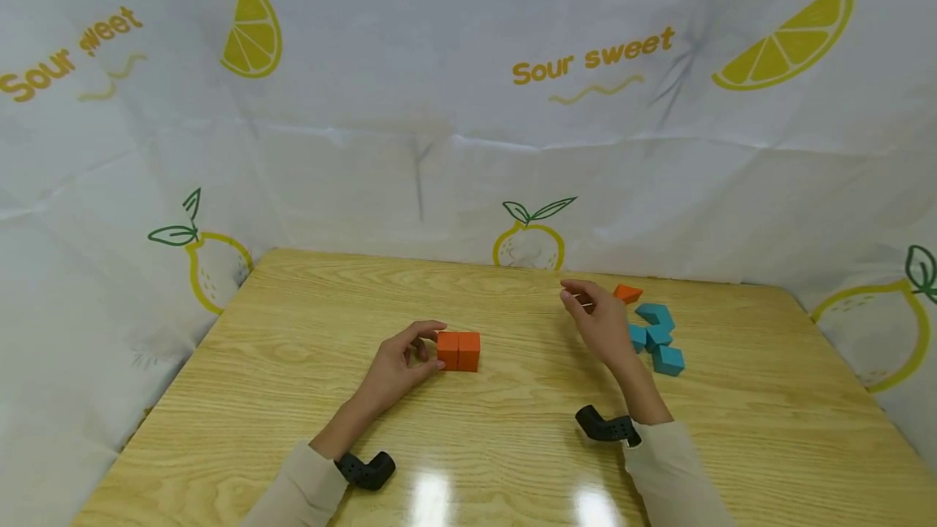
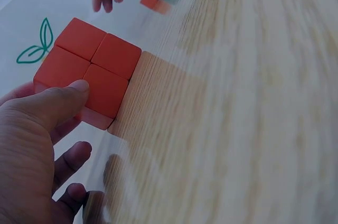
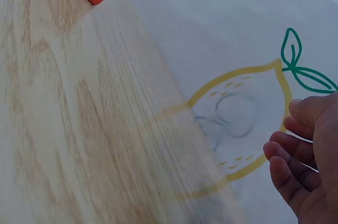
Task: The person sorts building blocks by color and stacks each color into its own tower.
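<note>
Orange cubes (image 1: 458, 352) stand on the table in a two-by-two block, their square faces flush in the left wrist view. My left hand (image 1: 398, 368) pinches this block from its left side. The thumb (image 2: 68, 94) lies on the front face and a forefinger reaches behind, partly hidden; the other fingers hang loosely curled. My right hand (image 1: 602, 324) hovers over the table to the right of the cubes, its fingers loosely bent around nothing. Just beyond it are several blue blocks (image 1: 668, 360) and an orange wedge-shaped block (image 1: 627, 293), partly covered by the hand in the head view.
The wooden table (image 1: 293, 324) ends at the back against a white hanging sheet (image 1: 366, 177) printed with lemons. A black wrist mount (image 1: 366, 472) sits at the left cuff, another black mount (image 1: 607, 427) at the right one.
</note>
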A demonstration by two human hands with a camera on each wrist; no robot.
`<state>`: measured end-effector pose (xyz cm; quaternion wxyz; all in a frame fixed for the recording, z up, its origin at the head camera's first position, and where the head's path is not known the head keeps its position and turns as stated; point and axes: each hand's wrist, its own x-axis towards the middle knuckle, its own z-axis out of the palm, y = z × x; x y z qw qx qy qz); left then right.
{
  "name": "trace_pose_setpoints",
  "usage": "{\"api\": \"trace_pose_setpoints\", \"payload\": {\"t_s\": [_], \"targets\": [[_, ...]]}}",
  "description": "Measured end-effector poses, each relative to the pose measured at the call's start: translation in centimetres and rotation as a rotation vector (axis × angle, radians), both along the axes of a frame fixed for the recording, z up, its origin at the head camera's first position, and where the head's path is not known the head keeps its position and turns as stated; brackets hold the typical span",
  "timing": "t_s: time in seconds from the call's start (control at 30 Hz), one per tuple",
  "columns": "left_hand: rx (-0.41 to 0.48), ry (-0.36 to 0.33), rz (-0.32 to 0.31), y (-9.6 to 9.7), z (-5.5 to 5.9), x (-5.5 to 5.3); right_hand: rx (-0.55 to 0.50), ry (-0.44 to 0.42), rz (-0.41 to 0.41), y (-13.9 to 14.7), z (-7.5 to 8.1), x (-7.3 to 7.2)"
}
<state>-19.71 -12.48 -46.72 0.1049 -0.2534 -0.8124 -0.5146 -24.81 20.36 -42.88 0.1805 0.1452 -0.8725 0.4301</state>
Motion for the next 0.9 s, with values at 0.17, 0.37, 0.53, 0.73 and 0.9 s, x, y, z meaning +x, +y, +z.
{"api": "trace_pose_setpoints", "payload": {"t_s": [0.17,0.37,0.53,0.73,0.9], "targets": [[0.003,-0.015,0.007,-0.3,-1.1,-0.6,-0.039,-0.004,-0.017,1.1,0.1,0.0],[0.007,-0.029,-0.015,-0.5,-1.2,-0.6,-0.040,0.024,-0.092,2.9,0.2,0.0],[-0.001,-0.024,-0.014,-0.5,-1.2,-0.6,-0.033,0.038,-0.146,4.4,0.1,-0.4],[-0.006,-0.020,-0.013,-0.5,-1.2,-0.7,-0.028,0.038,-0.194,5.8,-0.1,-0.4],[-0.006,-0.020,-0.018,-0.5,-1.1,-0.7,-0.028,0.011,-0.266,6.6,0.0,-0.3]]}}
